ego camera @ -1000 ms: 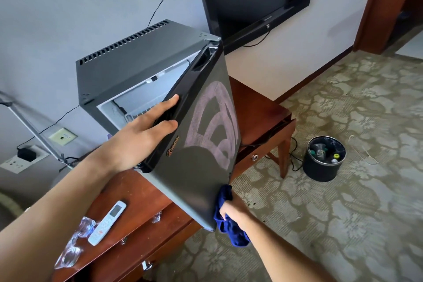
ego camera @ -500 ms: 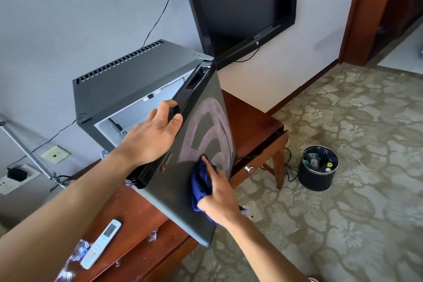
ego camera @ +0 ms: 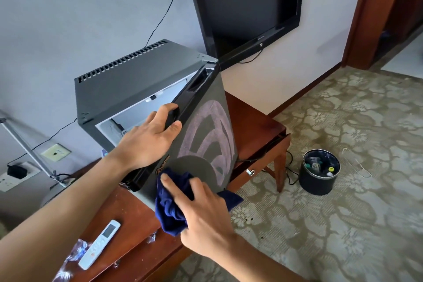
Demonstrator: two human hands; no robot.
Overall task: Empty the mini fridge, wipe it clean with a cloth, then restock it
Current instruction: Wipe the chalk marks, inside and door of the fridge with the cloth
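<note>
A black mini fridge stands on a wooden desk against the wall, its door partly open and streaked with pale wipe marks. My left hand grips the door's top edge, thumb on the front face. My right hand presses a dark blue cloth against the lower left of the door's front, beside the brand label. Little of the white interior shows past the door.
A white remote and crumpled clear plastic lie on the desk's near left. A black bin with bottles stands on the patterned carpet right of the desk. A wall-mounted TV hangs above. Wall sockets and a lamp arm are at left.
My right hand carried the cloth from the door's bottom corner up onto its face, then down left toward the label. The camera shifted slightly; my left hand kept hold of the door edge.
</note>
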